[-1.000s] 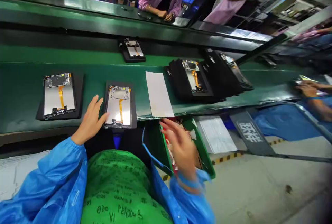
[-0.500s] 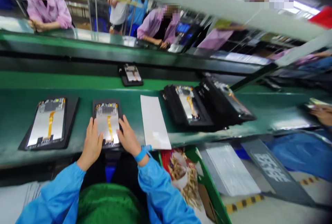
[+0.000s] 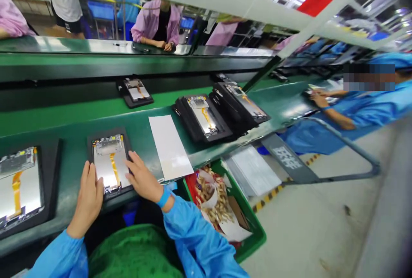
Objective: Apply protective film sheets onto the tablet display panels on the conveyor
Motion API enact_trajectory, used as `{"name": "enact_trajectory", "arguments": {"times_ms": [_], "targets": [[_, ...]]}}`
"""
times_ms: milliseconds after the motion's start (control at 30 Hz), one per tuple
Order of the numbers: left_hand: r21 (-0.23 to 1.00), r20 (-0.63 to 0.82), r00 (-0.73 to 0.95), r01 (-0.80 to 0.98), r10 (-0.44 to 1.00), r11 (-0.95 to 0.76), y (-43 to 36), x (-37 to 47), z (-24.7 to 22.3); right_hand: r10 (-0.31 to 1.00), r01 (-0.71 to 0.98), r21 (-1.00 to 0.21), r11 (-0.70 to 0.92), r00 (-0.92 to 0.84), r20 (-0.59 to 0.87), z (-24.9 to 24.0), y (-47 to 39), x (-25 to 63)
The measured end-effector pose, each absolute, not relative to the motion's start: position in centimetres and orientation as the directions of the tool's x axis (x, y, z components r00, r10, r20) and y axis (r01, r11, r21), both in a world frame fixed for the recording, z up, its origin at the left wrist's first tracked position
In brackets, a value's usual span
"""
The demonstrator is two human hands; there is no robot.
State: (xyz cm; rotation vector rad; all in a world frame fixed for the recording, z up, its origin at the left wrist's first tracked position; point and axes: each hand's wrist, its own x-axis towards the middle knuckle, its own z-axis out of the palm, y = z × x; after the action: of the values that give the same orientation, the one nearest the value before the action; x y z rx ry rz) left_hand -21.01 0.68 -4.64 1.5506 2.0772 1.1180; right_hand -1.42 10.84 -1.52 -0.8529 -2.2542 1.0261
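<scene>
An opened tablet (image 3: 111, 164), with bare circuitry at its far end and an orange ribbon cable down its silver back, lies on a black pad (image 3: 91, 134) at the bench edge. Along its left side rests my left hand (image 3: 87, 198), fingers stretched out. My right hand (image 3: 144, 178), with a blue band at the wrist, lies along the right side, its fingers extended and their tips at the tablet's edge. Both hands are open. Left of them is another opened tablet (image 3: 24, 188) on a black pad, partly cut off by the view.
A white sheet (image 3: 170, 147) lies right of my hands, beside stacked pads with opened tablets (image 3: 205, 117). Another unit (image 3: 137, 90) sits on the green belt (image 3: 74, 108). Below stands a green crate (image 3: 254, 235) of scraps. A trolley (image 3: 347, 140) and a co-worker in blue (image 3: 363, 106) are at right.
The view has swung to the right, so the bench items appear further left and the co-worker at right shows more fully. My hands stay at the tablet's sides.
</scene>
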Motion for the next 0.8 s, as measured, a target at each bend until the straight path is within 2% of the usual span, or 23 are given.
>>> {"name": "enact_trajectory", "arguments": {"times_ms": [167,300,467,633,700,800], "targets": [[0.716,0.253,-0.419,0.687,0.872,0.122,-1.5,-22.9,-1.1,0.888,0.465,-0.802,0.375,-0.428,0.168,0.8,10.2,5.9],[0.685,0.341,-0.378,0.727,0.861,0.047,-3.1,-23.2,-0.3,0.951,0.603,-0.745,0.286,-0.275,0.143,0.7,9.3,11.7],[0.609,0.448,-0.277,0.791,0.85,-0.063,-2.7,-22.6,-1.1,0.964,0.641,-0.725,0.252,-0.233,0.129,-1.2,6.2,13.1],[0.505,0.325,-0.13,0.861,0.937,-0.056,-1.2,-22.3,-2.8,0.97,0.661,-0.711,0.242,-0.189,0.155,-1.6,4.9,12.7],[0.484,0.295,-0.124,0.874,0.947,-0.036,-1.2,-22.5,-3.3,0.968,0.661,-0.707,0.253,-0.179,0.179,-0.9,5.0,12.9],[0.492,0.363,-0.187,0.87,0.913,-0.017,-3.1,-23.5,-2.7,0.95,0.641,-0.701,0.313,-0.21,0.232,0.0,5.4,12.2]]}}
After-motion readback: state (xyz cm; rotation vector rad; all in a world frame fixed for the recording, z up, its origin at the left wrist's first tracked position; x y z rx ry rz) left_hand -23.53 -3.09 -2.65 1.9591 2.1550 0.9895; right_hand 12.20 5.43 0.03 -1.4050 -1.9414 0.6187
